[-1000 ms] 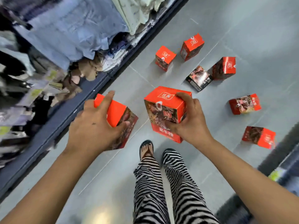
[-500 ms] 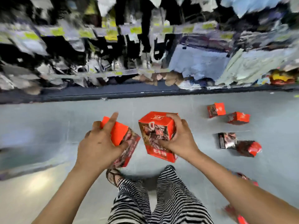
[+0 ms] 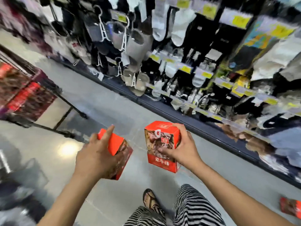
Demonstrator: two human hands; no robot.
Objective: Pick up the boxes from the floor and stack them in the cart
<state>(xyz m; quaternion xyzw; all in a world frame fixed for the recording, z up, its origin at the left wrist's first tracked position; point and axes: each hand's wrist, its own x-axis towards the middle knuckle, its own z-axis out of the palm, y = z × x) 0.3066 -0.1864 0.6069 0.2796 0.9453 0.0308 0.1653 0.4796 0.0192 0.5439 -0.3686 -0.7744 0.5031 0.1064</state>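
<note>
Each of the two hands grips one red cardboard box with a food photo: the left hand [image 3: 97, 154] wraps a tilted box [image 3: 119, 154], the right hand [image 3: 180, 149] an upright box [image 3: 160, 144]. The metal cart [image 3: 32, 98], already holding red boxes, stands ahead and left, nearer the left hand. Both forearms reach forward, level.

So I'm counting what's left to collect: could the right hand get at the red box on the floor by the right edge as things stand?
Probably not yet. The right hand is full, its grip closed on a box, and the floor box lies low, behind the right forearm. Floor around it looks clear.
</note>
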